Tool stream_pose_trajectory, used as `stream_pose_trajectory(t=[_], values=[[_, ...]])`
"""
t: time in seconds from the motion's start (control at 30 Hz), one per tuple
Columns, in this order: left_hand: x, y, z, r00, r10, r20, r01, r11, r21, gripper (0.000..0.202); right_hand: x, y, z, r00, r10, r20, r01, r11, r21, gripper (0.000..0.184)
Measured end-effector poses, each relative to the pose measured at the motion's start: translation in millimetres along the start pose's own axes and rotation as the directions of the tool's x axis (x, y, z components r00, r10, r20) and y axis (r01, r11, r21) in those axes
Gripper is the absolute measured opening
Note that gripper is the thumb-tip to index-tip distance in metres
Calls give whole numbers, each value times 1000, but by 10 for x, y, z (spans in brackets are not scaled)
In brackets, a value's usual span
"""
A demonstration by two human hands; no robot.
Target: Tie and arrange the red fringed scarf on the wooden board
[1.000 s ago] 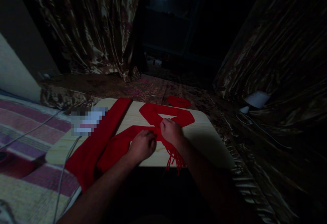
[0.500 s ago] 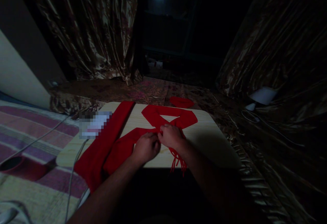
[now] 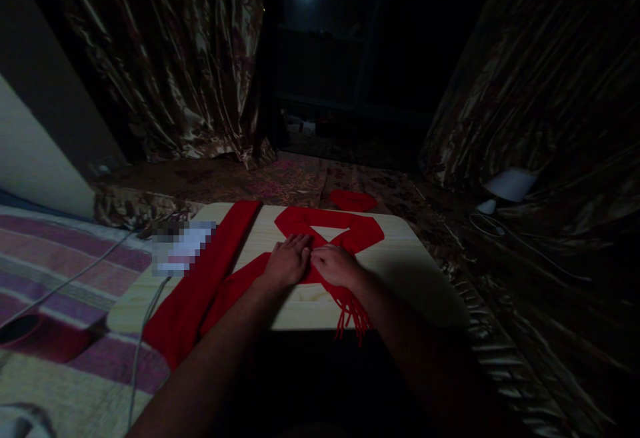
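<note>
A red scarf lies on the small wooden table, bent into a loop whose ends cross at the near side. My left hand rests flat on the scarf at the left of the crossing, fingers stretched forward. Just beside it, my right hand has its fingers curled at the crossing, pinching the cloth there. The scarf's fringe hangs out below my right wrist, over the near table edge. Toward the left, the scarf runs under my left forearm to a long folded red strip.
Behind the table lies another piece of red cloth. A blurred-out item sits at the table's left, near a cable. A red container stands on the striped bedding. A small lamp is at right.
My left hand has moved up and forward, going from curled to flat on the scarf. The scarf's left part lies lower and flatter. My right hand stays at the crossing.
</note>
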State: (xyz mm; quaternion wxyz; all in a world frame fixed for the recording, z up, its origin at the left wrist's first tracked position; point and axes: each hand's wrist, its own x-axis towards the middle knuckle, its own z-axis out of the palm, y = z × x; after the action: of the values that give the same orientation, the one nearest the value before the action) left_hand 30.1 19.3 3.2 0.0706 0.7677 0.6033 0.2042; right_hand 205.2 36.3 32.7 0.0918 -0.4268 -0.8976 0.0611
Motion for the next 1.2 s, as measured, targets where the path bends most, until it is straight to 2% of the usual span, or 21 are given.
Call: stream_pose_trajectory(t=[0.1,0.2,0.3,0.4,0.57,0.67,0.7,0.77,0.83,0.87,0.93,1.0,1.1,1.2], values=[[72,-84,88,993,-64,95,54,992,111,60,-6,115,40,979,183,-87,-186,982,-18,49],[102,-121,125,991,-75,109,52,979,198,63,-40,193,146,955,296,0,-296,955,-29,67],[143,-119,100,995,-60,81,39,971,234,62,-37,202,220,933,355,64,-354,935,-18,72],[143,-84,69,998,-63,-17,65,966,249,58,-26,182,221,922,379,83,-379,925,-8,73],[63,-31,55,990,-77,-117,107,953,285,51,-94,184,151,945,323,52,-325,945,23,72],[147,-32,11,984,-111,-142,147,950,277,47,-103,252,68,951,307,-43,-305,951,46,66],[205,-28,-12,986,-100,-136,133,957,260,46,-90,294,30,938,327,-112,-324,945,45,62],[342,-6,-55,992,-56,-113,78,975,207,45,-42,412,-54,880,409,-242,-414,910,31,55],[473,37,-75,996,-33,-83,46,986,161,49,24,561,-135,819,503,-276,-520,854,12,50],[525,66,-68,998,-33,-60,42,988,150,52,59,639,-168,805,529,-268,-549,836,-2,47],[597,129,-14,999,-40,4,39,989,145,57,124,785,-212,828,516,-220,-537,843,-44,41],[630,181,94,996,-68,62,57,985,163,64,179,897,-217,885,448,-130,-460,883,-91,39],[636,200,291,989,-141,46,128,967,219,78,239,998,-150,930,366,-9,-364,921,-140,42],[637,166,420,987,-160,18,151,959,241,85,280,1062,-43,949,314,3,-310,937,-162,48]])
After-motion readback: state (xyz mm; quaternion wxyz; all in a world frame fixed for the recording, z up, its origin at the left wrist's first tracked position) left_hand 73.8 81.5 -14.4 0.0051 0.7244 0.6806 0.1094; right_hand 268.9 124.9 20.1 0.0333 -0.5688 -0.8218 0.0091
